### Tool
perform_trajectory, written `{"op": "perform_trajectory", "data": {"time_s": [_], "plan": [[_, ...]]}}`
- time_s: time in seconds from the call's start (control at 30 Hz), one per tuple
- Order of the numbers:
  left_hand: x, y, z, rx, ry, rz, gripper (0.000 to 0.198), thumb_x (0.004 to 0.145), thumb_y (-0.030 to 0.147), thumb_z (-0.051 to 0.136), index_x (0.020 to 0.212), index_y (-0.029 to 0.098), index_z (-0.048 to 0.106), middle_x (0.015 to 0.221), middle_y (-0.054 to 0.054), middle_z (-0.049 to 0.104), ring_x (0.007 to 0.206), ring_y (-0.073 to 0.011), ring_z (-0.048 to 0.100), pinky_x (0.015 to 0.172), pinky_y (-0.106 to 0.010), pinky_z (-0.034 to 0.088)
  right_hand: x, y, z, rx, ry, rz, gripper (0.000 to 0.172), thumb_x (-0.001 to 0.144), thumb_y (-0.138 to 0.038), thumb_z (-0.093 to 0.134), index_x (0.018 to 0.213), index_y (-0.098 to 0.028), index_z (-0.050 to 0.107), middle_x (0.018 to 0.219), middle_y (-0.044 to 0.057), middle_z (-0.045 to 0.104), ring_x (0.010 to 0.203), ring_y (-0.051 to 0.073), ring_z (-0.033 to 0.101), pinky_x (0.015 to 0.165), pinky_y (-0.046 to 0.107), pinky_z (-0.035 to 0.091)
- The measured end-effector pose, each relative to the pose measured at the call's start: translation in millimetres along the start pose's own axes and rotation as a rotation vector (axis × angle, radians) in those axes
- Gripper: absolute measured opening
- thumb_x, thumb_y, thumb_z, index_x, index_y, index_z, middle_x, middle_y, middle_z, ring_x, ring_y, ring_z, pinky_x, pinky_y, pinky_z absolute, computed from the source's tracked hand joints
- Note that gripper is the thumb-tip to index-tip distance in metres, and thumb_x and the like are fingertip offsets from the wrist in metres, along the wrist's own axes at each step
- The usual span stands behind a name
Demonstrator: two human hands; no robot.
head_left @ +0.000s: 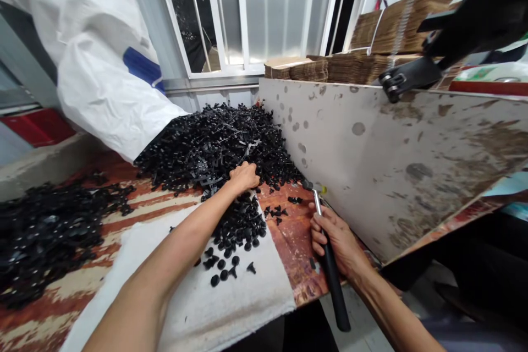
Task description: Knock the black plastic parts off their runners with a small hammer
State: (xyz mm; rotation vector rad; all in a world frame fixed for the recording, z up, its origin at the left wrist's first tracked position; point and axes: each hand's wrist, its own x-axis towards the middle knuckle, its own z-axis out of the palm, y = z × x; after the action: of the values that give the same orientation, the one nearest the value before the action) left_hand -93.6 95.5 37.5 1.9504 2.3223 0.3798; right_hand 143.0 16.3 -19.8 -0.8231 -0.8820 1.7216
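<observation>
Your left hand rests on the near edge of the heap of black plastic clips, its fingers curled down; whether they've hold of any, you can't tell. Your right hand is closed firmly around a hammer — its head up by the pale board on the right. Loose clips lie nearer, on the white cloth.
</observation>
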Motion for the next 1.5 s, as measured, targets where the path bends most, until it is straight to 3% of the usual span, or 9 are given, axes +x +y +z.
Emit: {"op": "perform_trajectory", "data": {"time_s": [0.17, 0.3, 0.53, 0.77, 0.97, 1.1, 1.23, 1.33, 1.5], "plan": [[-3, -32, -23.3, -0.220, 0.043, -0.036, 0.013, 0.064, 0.013, 0.063, 0.056, 0.019, 0.055, 0.071, -0.008, 0.065, 0.088, -0.0282, 0.065, 0.074, -0.032, 0.047, -2, -1, 0, 0.017, -0.009, 0.004, 0.047, 0.062, -0.034, 0.083, 0.099, -0.021, 0.056, 0.057, -0.012, 0.047, 0.037, 0.003, 0.035, 0.030, 0.015, 0.035], [-13, -61, -46.1, -0.517, 0.104, -0.094, 0.012, 0.065, 0.019, 0.064, 0.055, 0.019, 0.056, 0.053, 0.001, 0.053, 0.059, -0.0162, 0.056, 0.057, -0.025, 0.043, -4, -1, 0, 0.011, -0.012, 0.002, 0.045, 0.062, -0.033, 0.083, 0.097, -0.021, 0.057, 0.056, -0.012, 0.047, 0.037, 0.003, 0.035, 0.030, 0.014, 0.035], [-37, -103, -64.7, -1.012, 0.289, -0.253, 0.015, 0.058, 0.017, 0.067, 0.061, 0.017, 0.053, 0.056, 0.003, 0.056, 0.051, -0.0097, 0.051, 0.053, -0.024, 0.047, -6, -1, 1, -0.027, 0.000, 0.001, 0.045, 0.060, -0.031, 0.084, 0.096, -0.022, 0.058, 0.055, -0.011, 0.047, 0.038, 0.004, 0.036, 0.031, 0.014, 0.034], [-73, -124, -79.1, -1.204, 0.369, -0.335, 0.012, 0.067, 0.015, 0.065, 0.071, 0.018, 0.053, 0.069, -0.001, 0.067, 0.058, -0.0124, 0.060, 0.059, -0.028, 0.053, -10, -1, 5, -0.056, 0.031, -0.006, 0.050, 0.053, -0.031, 0.087, 0.094, -0.021, 0.059, 0.054, -0.010, 0.047, 0.038, 0.003, 0.035, 0.030, 0.014, 0.033], [-117, -143, -98.3, -1.087, 0.369, -0.412, 0.010, 0.068, 0.013, 0.064, 0.068, 0.017, 0.055, 0.064, -0.001, 0.067, 0.050, -0.0123, 0.056, 0.051, -0.024, 0.045, -13, -2, 8, -0.086, 0.050, -0.010, 0.048, 0.049, -0.029, 0.087, 0.089, -0.021, 0.061, 0.053, -0.011, 0.044, 0.038, 0.002, 0.033, 0.030, 0.013, 0.033], [-159, -153, -95.0, -0.432, 0.290, -0.246, 0.008, 0.074, 0.016, 0.060, 0.066, 0.018, 0.063, 0.060, -0.002, 0.063, 0.057, -0.0171, 0.058, 0.058, -0.027, 0.045, -15, -3, 11, -0.111, 0.073, 0.027, 0.047, 0.046, -0.027, 0.087, 0.085, -0.022, 0.062, 0.053, -0.011, 0.042, 0.038, 0.003, 0.031, 0.030, 0.014, 0.031], [-204, -158, -68.6, 0.030, 0.330, -0.004, 0.021, 0.082, 0.016, 0.048, 0.087, 0.018, 0.069, 0.087, -0.008, 0.070, 0.088, -0.0240, 0.064, 0.085, -0.034, 0.048, -17, -5, 12, -0.149, 0.059, 0.027, 0.032, 0.054, -0.027, 0.085, 0.078, -0.026, 0.064, 0.055, -0.008, 0.036, 0.040, 0.004, 0.029, 0.032, 0.017, 0.028], [-230, -163, -54.4, 0.125, 0.336, 0.054, 0.029, 0.085, 0.013, 0.042, 0.097, 0.019, 0.068, 0.101, -0.011, 0.070, 0.100, -0.0242, 0.063, 0.091, -0.034, 0.048, -19, -4, 12, -0.245, 0.000, -0.026, 0.019, 0.066, -0.032, 0.081, 0.080, -0.029, 0.068, 0.057, -0.006, 0.033, 0.041, 0.007, 0.026, 0.032, 0.025, 0.023], [-261, -159, -61.2, 0.117, 0.484, -0.090, 0.031, 0.089, 0.021, 0.042, 0.107, 0.021, 0.068, 0.100, -0.010, 0.070, 0.098, -0.0248, 0.064, 0.089, -0.035, 0.049, -19, 0, 12, -0.331, -0.029, -0.092, 0.015, 0.072, -0.038, 0.079, 0.079, -0.031, 0.067, 0.059, -0.004, 0.031, 0.041, 0.009, 0.022, 0.034, 0.030, 0.015]]}}
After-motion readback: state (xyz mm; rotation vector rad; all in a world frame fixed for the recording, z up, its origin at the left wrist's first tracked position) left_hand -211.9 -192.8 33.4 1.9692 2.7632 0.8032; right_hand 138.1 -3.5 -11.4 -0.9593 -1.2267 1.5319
